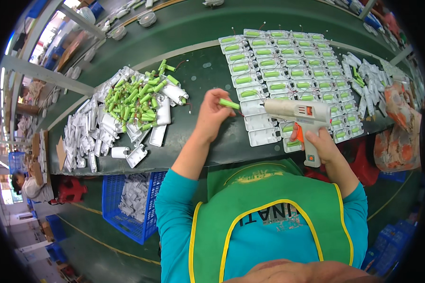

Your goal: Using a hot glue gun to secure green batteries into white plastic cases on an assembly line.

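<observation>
Between the fingertips of my left hand (212, 113) is a green battery cell (229, 103), held just left of the rows of white plastic casings (262, 122). My right hand (318, 145) grips a white glue gun (297, 109) by its handle, near the orange trigger. The gun's nozzle points left, over the casings. Most casings in the rows hold a green cell with thin wires; several in the nearest left column are bare. The gun's body hides part of the rows beneath it.
On the left of the dark green table (198, 66) lies a heap of green cells (134, 96) among loose white casings (87, 129). Below stands a blue crate (109, 203) of white parts. At the right, another person's patterned sleeve (396, 137) is beside more casings (370, 85).
</observation>
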Motion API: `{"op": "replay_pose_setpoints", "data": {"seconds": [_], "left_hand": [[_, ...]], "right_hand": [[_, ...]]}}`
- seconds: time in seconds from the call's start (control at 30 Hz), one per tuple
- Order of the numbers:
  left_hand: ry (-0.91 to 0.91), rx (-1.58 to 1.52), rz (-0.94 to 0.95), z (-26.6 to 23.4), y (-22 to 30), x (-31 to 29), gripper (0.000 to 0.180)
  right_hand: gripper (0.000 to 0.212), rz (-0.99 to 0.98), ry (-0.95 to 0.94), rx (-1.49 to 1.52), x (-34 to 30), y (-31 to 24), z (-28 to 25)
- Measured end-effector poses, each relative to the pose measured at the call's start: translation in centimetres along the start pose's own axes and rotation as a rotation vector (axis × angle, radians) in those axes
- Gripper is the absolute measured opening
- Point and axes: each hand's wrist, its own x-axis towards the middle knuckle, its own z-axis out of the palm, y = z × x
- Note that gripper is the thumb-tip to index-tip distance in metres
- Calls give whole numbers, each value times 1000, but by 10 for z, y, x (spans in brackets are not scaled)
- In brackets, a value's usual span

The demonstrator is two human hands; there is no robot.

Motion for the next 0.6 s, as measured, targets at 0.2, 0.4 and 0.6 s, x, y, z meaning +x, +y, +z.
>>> {"op": "replay_pose_setpoints", "data": {"seconds": [0.2,0.4,0.6], "left_hand": [[-6,713,-21,37,-20,2,20],[76,1247,527,33,-42,7,25],[59,1247,590,33,-46,10,23]], "right_hand": [[42,-4,105,-40,-9,-9,3],[36,0,80,-61,-3,-3,-3],[37,56,96,-104,2,3,0]]}}
